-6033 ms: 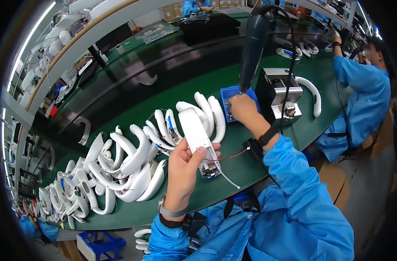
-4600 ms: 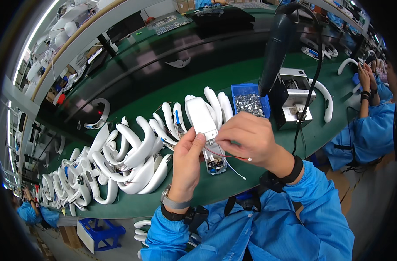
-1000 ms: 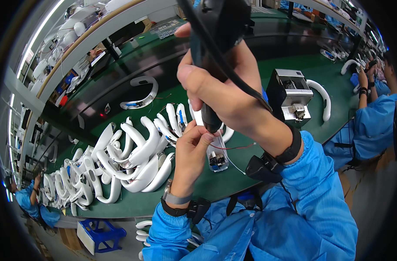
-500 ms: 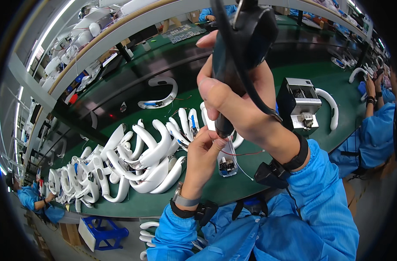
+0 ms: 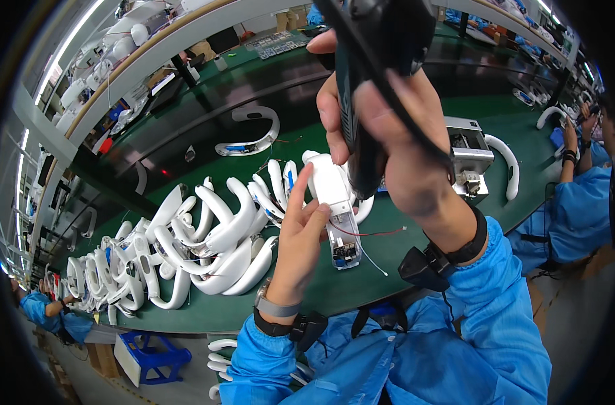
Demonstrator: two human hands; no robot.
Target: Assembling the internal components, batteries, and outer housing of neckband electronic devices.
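In my right hand [image 5: 408, 135] is a black electric screwdriver [image 5: 361, 145], with its tip lifted above the work and a dark cord running across the hand. Below it, on the green bench, lies a white curved housing [image 5: 331, 185] whose open end shows a small circuit board [image 5: 346, 254]. A red wire [image 5: 375, 233] and a thin white cable [image 5: 373, 262] trail out of this end to the right. My left hand [image 5: 299, 236] is open at the left side of the housing, thumb against its edge and index finger stretched upward.
A heap of white curved housings [image 5: 213, 229] covers the bench to the left. On the right stand a metal-and-black box-shaped device [image 5: 470, 158] and a single curved white part [image 5: 512, 169]. Another curved housing [image 5: 257, 142] lies farther back. A co-worker's sleeve [image 5: 580, 209] shows at far right.
The screwdriver has risen off the housing and moved slightly right with my right hand. My left fingers have come away from the screwdriver tip and spread, showing more of the housing.
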